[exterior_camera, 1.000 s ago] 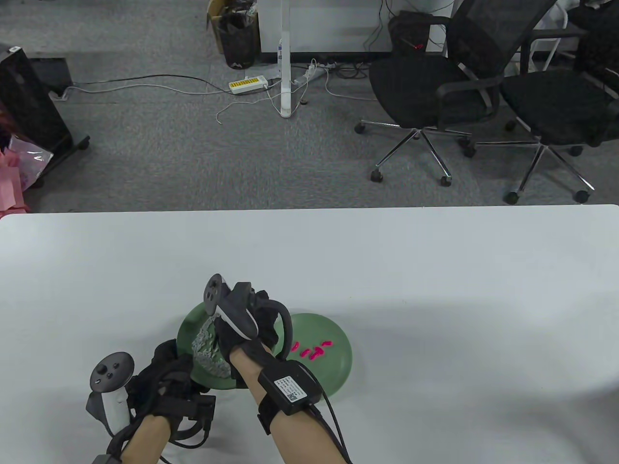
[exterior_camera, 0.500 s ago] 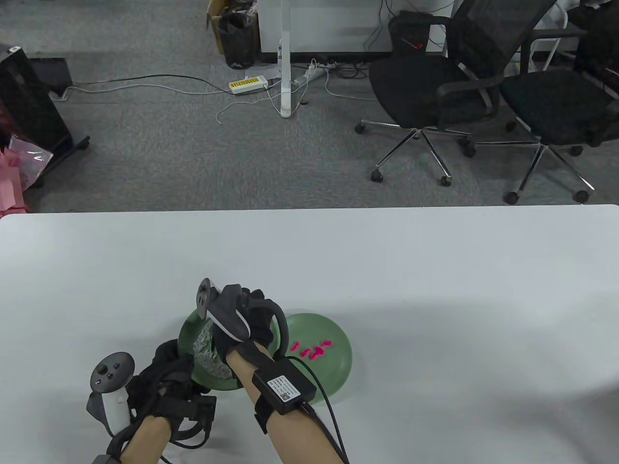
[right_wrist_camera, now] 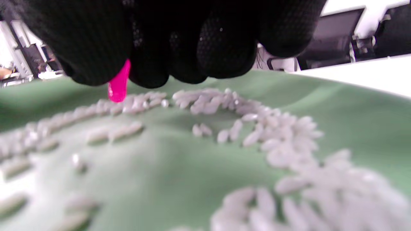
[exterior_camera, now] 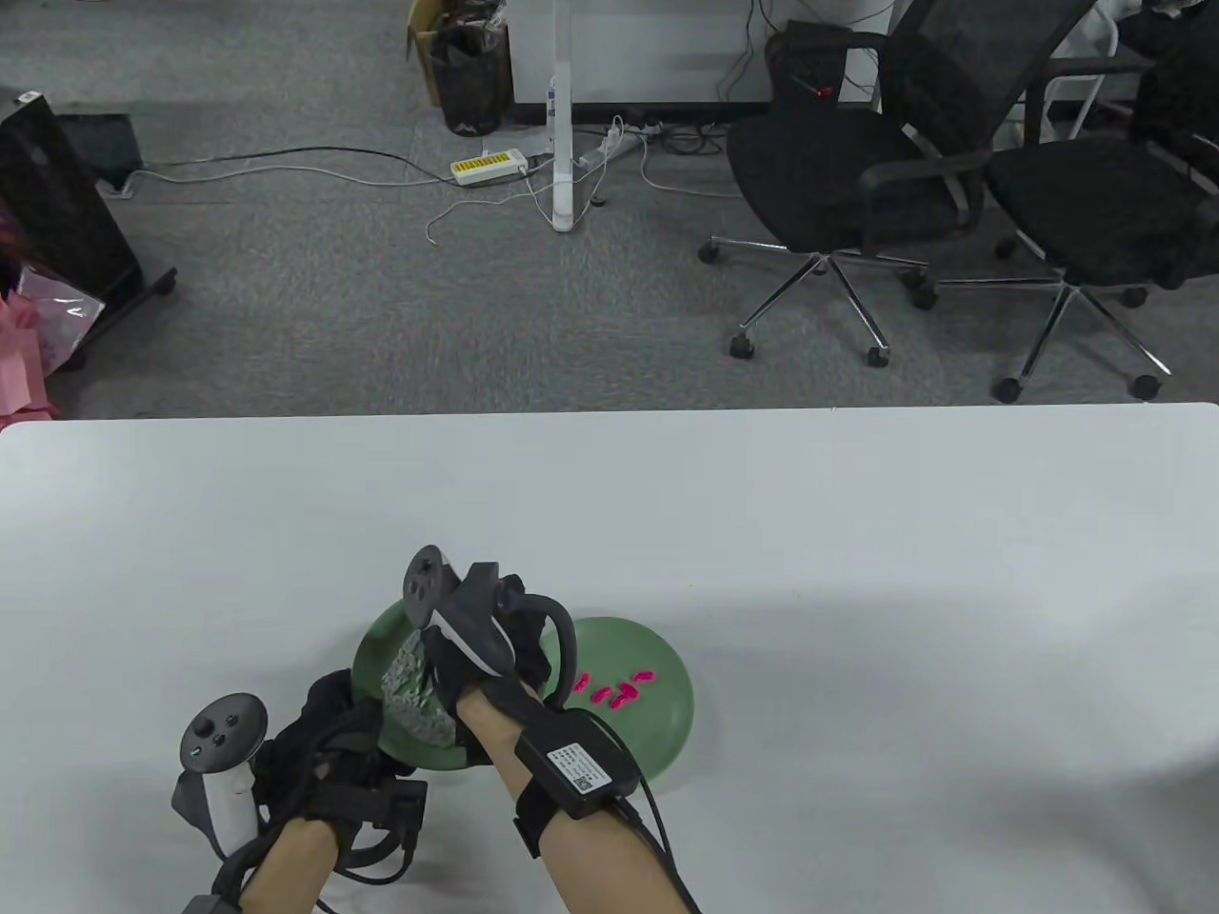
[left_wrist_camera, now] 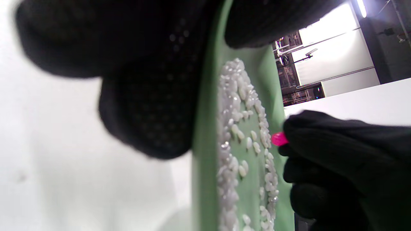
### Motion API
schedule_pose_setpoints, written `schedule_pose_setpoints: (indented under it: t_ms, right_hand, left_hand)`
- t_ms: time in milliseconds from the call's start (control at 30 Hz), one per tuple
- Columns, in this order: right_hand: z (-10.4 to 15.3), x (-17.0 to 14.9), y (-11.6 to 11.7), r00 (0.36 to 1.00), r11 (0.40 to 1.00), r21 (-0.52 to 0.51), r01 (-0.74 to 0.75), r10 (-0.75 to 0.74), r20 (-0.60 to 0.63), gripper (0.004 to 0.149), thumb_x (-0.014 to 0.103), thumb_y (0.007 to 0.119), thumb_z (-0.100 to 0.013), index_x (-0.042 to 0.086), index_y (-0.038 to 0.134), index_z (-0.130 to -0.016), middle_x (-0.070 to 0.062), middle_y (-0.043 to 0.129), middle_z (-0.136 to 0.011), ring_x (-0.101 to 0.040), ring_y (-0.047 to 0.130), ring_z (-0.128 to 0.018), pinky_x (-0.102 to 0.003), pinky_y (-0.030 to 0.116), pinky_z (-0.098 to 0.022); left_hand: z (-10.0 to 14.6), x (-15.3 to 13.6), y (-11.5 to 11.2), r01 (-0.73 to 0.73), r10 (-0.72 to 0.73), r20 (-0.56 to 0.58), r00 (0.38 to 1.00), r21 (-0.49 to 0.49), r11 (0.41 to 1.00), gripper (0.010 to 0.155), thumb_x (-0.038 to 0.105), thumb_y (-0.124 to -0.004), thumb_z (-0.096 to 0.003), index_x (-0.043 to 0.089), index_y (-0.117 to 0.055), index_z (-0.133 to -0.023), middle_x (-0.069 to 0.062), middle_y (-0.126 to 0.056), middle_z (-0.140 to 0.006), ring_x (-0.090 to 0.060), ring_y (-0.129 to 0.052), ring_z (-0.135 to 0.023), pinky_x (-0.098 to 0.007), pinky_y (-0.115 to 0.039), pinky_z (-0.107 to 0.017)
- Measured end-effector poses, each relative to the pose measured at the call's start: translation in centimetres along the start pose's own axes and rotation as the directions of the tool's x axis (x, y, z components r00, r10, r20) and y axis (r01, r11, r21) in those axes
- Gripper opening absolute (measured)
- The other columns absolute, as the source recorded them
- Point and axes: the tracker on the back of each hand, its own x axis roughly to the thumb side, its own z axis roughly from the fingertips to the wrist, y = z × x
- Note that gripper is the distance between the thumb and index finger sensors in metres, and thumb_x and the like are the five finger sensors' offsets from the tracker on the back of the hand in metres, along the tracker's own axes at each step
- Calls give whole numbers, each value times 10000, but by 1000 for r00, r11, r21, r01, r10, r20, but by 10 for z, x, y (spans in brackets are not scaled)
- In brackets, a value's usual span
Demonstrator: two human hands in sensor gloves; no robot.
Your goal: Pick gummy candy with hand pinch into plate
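Observation:
Two green plates overlap near the table's front. The left plate [exterior_camera: 373, 655] holds a heap of small white pieces [exterior_camera: 411, 697]. The right plate [exterior_camera: 667, 714] holds several pink gummy candies [exterior_camera: 619, 689]. My right hand [exterior_camera: 495, 638] is above the left plate and pinches one pink gummy [right_wrist_camera: 118, 84] between its fingertips, just over the white pieces; the gummy also shows in the left wrist view [left_wrist_camera: 278, 139]. My left hand [exterior_camera: 333, 752] grips the left plate's near rim [left_wrist_camera: 205, 134], thumb over the edge.
The white table [exterior_camera: 762, 533] stretches wide to the right and back. Beyond its far edge are grey carpet, two black office chairs [exterior_camera: 857, 171] and cables.
My right hand shifted a little left over the left plate, then came back slightly right. The left hand and both plates have stayed put.

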Motion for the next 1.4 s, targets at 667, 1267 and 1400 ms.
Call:
schedule_pose_setpoints:
  t_ms: [667, 1267, 1400]
  right_hand:
    - [-32, -154, 1, 950, 990, 34, 135, -120, -289, 398, 426, 888, -347, 269, 973, -703, 39, 924, -767, -243, 895, -646, -475, 751, -558]
    - [-24, -148, 34, 972, 997, 65, -51, 64, -225, 421, 441, 887, -338, 263, 985, -706, 38, 925, -766, -240, 895, -650, -474, 751, -561]
    - [-21, -148, 31, 973, 997, 55, -59, 70, -218, 452, 458, 883, -334, 263, 968, -732, 34, 914, -784, -240, 890, -658, -472, 749, -563]
  left_hand:
    - [-20, -16, 12, -45, 46, -28, 999, 20, 999, 567, 309, -790, -426, 207, -692, -974, -19, -967, -793, -271, -1142, -207, -325, -971, -149]
    - [-19, -14, 13, -56, 57, -35, 998, 20, 998, 568, 308, -792, -425, 206, -696, -976, -21, -971, -791, -273, -1142, -205, -327, -970, -148]
    - [-30, -24, 16, -55, 55, -34, 998, 19, 998, 568, 308, -791, -425, 207, -696, -975, -21, -972, -790, -273, -1142, -206, -327, -970, -149]
